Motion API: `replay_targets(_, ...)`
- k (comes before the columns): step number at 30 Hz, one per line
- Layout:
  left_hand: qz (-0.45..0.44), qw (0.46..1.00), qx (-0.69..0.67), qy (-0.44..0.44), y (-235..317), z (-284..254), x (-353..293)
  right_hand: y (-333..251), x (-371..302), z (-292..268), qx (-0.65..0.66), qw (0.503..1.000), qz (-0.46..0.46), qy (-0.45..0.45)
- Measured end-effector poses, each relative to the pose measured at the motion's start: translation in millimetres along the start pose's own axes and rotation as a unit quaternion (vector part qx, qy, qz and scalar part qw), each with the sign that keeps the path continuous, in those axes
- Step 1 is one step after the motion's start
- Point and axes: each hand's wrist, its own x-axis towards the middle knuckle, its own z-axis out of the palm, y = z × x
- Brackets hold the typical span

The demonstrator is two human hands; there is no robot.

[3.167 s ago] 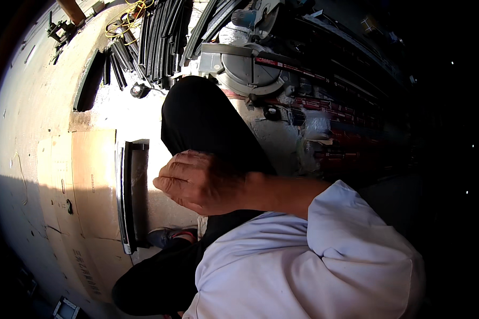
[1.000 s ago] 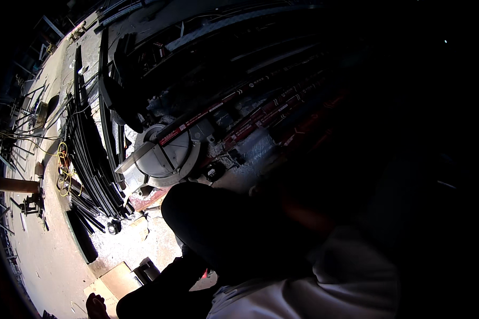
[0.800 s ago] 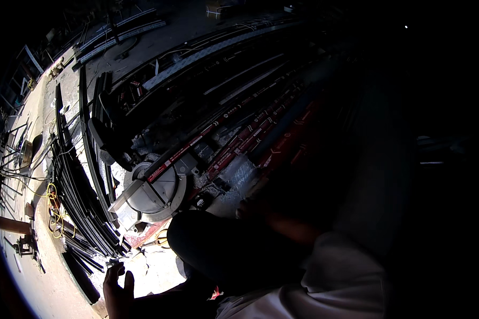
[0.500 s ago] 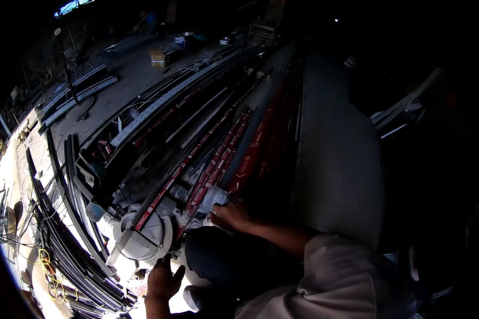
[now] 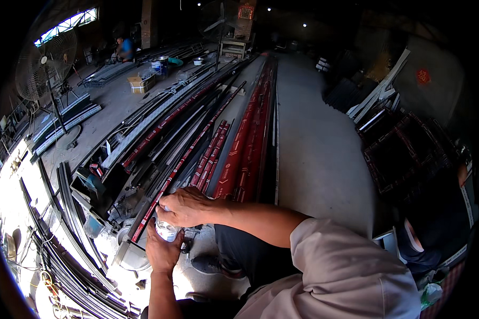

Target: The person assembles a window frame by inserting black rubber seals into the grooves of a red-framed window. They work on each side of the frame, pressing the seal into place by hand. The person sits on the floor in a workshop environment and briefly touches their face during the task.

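A clear, shiny plastic thing is between my two hands; its exact kind is too covered to tell. My left hand is wrapped round its near side, with the thumb to the right. From above, my right hand closes its fingers at the top of it. Just left of the hands lies a long red-wrapped profile, its near end over a round grey metal machine base. My hands hide part of that base.
Long red-wrapped profiles and dark bars stretch away ahead. Black bars lie at the left, near a yellow cord. Further off are a standing fan, a cardboard box and a seated person. Framed dark panels stand at the right.
My right hand has moved left, bringing the clear plastic thing from beside the red profiles to my left hand. My left hand has risen and closed round it. The view has turned and brightened.
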Motion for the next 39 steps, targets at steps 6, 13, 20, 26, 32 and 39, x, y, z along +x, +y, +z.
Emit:
replay_targets(6, -0.03, 0.999, -0.007, -0.013, 27, 6, -2, 29, -17, -8, 0.022, 0.998, 0.061, -0.008)
replay_targets(13, -0.037, 0.993, 0.078, -0.076, 24, 19, -4, 83, -49, 14, 0.043, 0.992, 0.121, -0.009)
replay_targets(20, -0.039, 0.991, 0.068, -0.105, -4, 40, -7, 104, -58, 26, 0.101, 0.981, 0.14, -0.084)
replay_targets(26, -0.005, 0.995, 0.062, -0.083, -11, 52, -7, 108, -61, 23, 0.09, 0.982, 0.119, -0.112)
replay_targets(32, -0.019, 0.995, 0.049, -0.088, -3, 49, -16, 107, -62, 23, 0.104, 0.984, 0.088, -0.11)
replay_targets(39, -0.042, 0.989, 0.07, -0.127, -5, 42, -6, 154, -97, 3, 0.171, 0.971, 0.111, -0.121)
